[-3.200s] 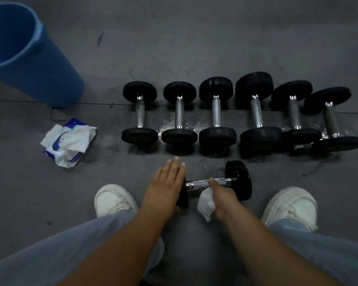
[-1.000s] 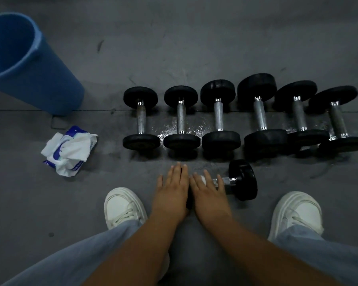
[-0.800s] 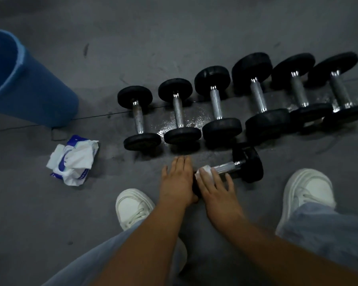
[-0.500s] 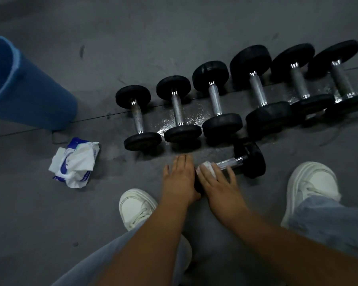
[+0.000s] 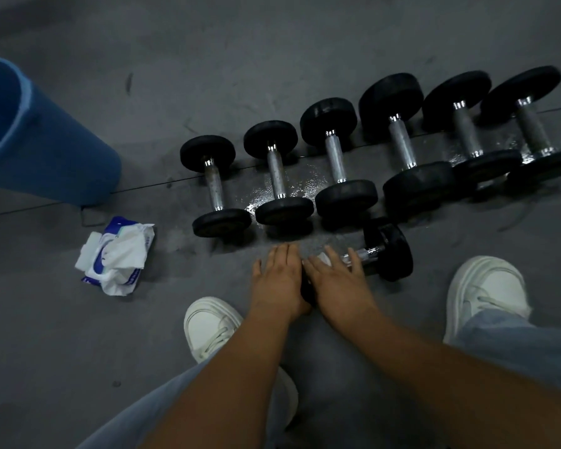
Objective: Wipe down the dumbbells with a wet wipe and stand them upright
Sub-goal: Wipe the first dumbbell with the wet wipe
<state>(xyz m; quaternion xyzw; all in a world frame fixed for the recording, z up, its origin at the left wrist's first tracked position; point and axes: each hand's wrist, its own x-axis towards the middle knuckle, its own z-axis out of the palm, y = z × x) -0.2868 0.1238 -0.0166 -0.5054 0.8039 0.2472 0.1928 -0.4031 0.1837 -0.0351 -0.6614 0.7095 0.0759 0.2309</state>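
Note:
A small black dumbbell with a chrome handle lies on its side on the grey floor in front of me. My left hand rests flat on its left head and hides it, fingers straight. My right hand lies over the handle with straight fingers and presses a white wet wipe against it. A bit of the wipe shows between the fingers. Behind it, several larger dumbbells lie on their sides in a row, handles pointing away from me.
A blue bin stands at the far left. An open pack of wet wipes lies on the floor to the left of the row. A wet patch shines between the dumbbells. My white shoes flank the hands.
My right hand went from pinching the wipe at the handle to lying flat over it beside my left hand. The view tilted and shifted; the near dumbbell stayed on its side.

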